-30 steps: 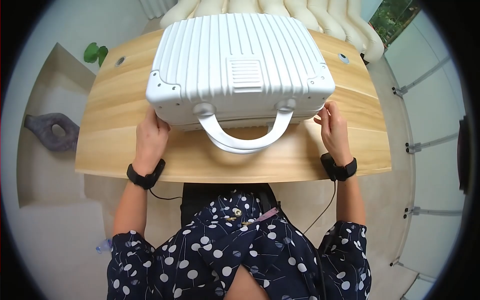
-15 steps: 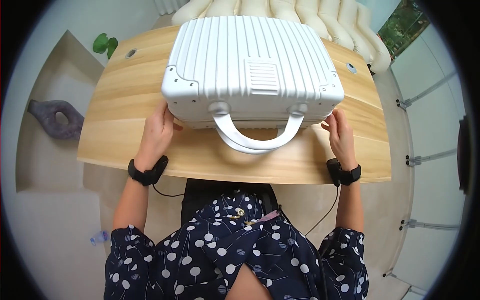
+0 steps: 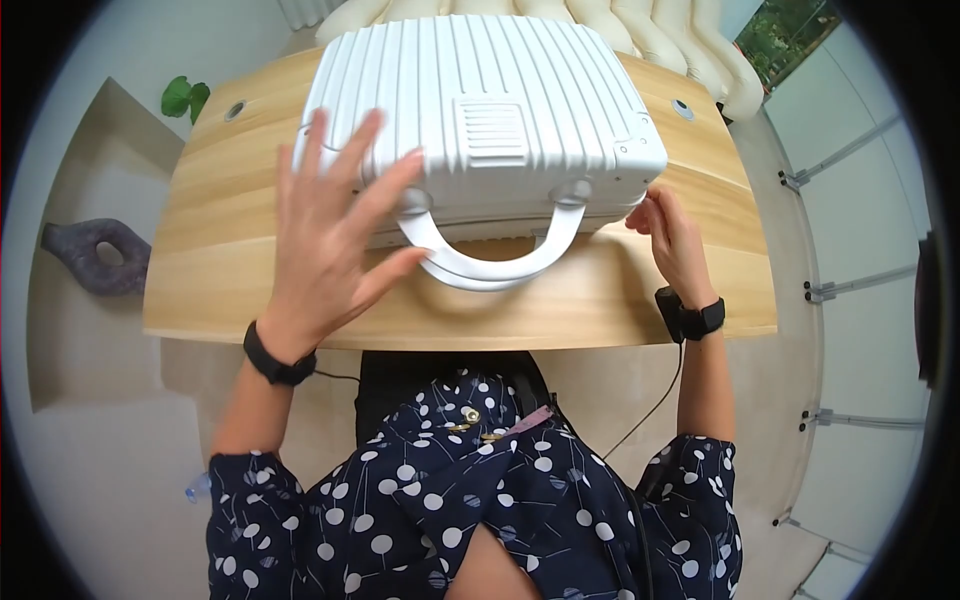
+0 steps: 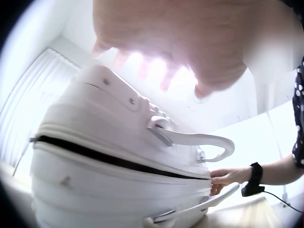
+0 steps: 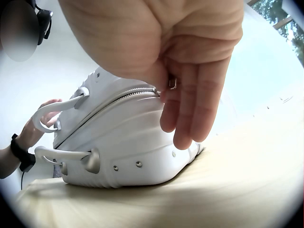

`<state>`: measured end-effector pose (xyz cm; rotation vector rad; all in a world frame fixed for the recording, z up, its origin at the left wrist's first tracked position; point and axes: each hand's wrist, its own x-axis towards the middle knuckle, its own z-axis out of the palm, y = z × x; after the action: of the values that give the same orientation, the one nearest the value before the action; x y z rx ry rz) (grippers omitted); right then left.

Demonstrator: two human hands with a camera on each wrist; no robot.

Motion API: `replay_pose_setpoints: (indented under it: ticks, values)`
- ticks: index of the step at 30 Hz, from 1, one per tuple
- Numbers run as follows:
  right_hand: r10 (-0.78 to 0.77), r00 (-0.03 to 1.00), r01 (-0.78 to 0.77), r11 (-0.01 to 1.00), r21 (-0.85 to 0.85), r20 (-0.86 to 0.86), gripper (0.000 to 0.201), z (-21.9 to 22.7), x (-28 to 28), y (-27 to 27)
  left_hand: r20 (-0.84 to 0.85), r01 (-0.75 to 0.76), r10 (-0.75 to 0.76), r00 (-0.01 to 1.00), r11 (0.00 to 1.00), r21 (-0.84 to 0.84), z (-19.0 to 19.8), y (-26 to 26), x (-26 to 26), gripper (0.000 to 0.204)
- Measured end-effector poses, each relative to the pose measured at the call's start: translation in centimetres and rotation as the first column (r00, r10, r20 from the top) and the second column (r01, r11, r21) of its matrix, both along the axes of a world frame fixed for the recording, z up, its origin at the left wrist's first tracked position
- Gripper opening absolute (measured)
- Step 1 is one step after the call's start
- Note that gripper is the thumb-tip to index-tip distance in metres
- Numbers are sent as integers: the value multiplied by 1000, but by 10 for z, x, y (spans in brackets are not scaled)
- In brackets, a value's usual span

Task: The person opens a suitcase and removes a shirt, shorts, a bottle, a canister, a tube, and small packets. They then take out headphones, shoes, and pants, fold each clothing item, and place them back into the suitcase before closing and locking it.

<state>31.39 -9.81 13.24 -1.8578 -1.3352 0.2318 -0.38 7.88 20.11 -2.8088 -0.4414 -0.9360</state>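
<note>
A white ribbed hard-shell suitcase point(image 3: 440, 120) lies flat on the table, with two white handles point(image 3: 500, 277) at its front. My left hand point(image 3: 335, 230) is raised over the case's front left corner, fingers spread and holding nothing. At the front right corner, my right hand point(image 3: 676, 240) pinches a small metal zipper pull point(image 5: 173, 83), partly hidden by the thumb and fingers. In the left wrist view the zipper point(image 4: 104, 156) shows a dark gap between lid and base. Zipper teeth point(image 5: 135, 90) run toward my right fingers in the right wrist view.
The wooden table point(image 3: 215, 250) has round grommets near its back corners. A cream padded seat point(image 3: 690, 50) stands behind it. On the left, a grey sculpture point(image 3: 85, 262) sits in a wall niche. Thin cables point(image 3: 645, 415) run from both wristbands.
My left hand has left the case's left side and risen above its front left corner, fingers spreading. My right hand remains at the right corner. The view has shifted slightly.
</note>
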Motion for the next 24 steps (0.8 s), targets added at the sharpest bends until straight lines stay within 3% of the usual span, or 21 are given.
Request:
replay_pose_setpoints:
  ticks: [4,6,13,20,24]
  values:
    - [-38,999,37,999,33,36,13,-3,2,-1,-83,-62,63,995,998,16,-7,5,25,61]
    - [-24,995,21,999,30,94,12,-3,1,-4,1,-125,126,992,986,113,-11,7,34,60]
    - [12,997,-14,1000,24,72,10,-2,-4,-14,65,-141,138,988,988,56,-18,11,48,56]
    - [174,984,-173,985,-20,38,13,2,-9,-28,68,-161,157,985,985,56,-18,8,49,55]
    - [252,967,-253,964,-75,-24,12,7,-55,-12,52,-176,172,984,981,86,-14,2,50,55]
